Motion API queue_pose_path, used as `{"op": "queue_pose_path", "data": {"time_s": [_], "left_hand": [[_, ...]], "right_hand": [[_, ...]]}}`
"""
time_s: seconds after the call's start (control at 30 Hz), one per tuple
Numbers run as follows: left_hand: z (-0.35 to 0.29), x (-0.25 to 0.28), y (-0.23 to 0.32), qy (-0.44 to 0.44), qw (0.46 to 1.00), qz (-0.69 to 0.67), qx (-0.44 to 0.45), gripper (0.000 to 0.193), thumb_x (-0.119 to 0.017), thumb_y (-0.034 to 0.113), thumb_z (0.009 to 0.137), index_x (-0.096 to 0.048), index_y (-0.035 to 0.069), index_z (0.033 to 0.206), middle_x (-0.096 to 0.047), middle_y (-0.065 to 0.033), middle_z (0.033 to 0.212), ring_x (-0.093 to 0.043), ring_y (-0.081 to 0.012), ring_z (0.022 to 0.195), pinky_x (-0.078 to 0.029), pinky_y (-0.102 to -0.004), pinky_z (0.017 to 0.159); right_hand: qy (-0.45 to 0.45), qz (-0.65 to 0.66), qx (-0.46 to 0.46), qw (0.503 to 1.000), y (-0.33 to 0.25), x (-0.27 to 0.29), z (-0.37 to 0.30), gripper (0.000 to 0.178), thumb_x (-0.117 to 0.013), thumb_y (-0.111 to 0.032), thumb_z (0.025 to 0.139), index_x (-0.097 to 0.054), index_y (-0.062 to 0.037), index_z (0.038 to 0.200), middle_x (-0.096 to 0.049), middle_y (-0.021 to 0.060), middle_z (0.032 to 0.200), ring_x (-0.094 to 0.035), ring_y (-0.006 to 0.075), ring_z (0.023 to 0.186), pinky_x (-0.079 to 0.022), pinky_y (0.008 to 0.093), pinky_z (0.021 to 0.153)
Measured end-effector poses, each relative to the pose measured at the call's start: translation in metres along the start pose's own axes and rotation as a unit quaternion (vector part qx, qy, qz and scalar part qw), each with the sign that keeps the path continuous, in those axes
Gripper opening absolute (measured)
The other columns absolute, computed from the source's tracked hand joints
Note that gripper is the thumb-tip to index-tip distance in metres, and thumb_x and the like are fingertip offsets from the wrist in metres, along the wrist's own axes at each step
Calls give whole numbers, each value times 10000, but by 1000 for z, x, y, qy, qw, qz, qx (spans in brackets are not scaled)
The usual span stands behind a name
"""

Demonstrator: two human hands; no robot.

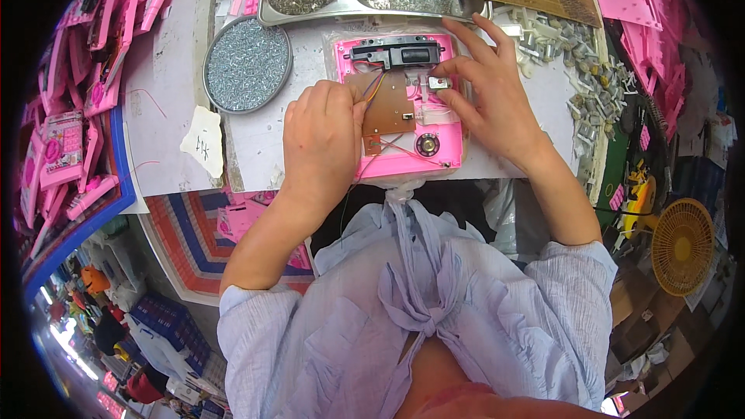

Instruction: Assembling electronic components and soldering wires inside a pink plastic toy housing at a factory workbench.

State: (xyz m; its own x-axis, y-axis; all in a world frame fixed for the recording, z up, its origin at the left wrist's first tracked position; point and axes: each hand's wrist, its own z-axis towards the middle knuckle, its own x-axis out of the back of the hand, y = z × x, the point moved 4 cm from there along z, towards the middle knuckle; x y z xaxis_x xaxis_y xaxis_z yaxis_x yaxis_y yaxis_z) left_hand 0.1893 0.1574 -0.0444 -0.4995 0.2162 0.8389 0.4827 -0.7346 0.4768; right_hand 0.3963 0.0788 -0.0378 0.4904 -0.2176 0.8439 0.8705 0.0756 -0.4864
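A pink plastic toy housing (454, 138) lies with its inside up on the table in front of me. Inside it are a brown circuit board (388, 105), a black plastic mechanism (400, 54) along the far edge and a round speaker (427, 144) near the lower right. My left hand (322, 136) is closed at the board's left edge, beside thin coloured wires; what its fingertips pinch is hidden. With thumb and forefinger, my right hand (497, 93) grips a small silver motor (438, 83) at the housing's right side. Its other fingers reach up toward the metal tray.
A round dish of small screws (248, 66) stands at the left. Beyond the housing is a metal tray (349, 9) with small metal parts. Loose motors (594, 97) are heaped at the right. A torn paper scrap (203, 142) and pink housings (62, 147) lie left.
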Motion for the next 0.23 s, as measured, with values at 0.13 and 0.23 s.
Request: {"op": "queue_pose_path", "data": {"time_s": [0.13,0.23], "left_hand": [[-2,0,-2,-9,1000,-27,13,78,-639,58,927,-573,18,935,-583,-143,878,-576,-351,825,-434,-451,748],[-3,0,-6,-14,998,-58,28,87,-641,69,933,-577,15,954,-587,-143,883,-579,-350,829,-438,-455,761]], "right_hand": [[-11,-3,-6,1000,3,0,0,219,-775,-118,776,-698,-70,975,-518,172,1473,-303,470,1420,-319,526,1155],[32,-27,19,999,-6,12,4,232,-783,-139,774,-716,-98,992,-524,149,1474,-303,460,1425,-308,539,1166]]}}
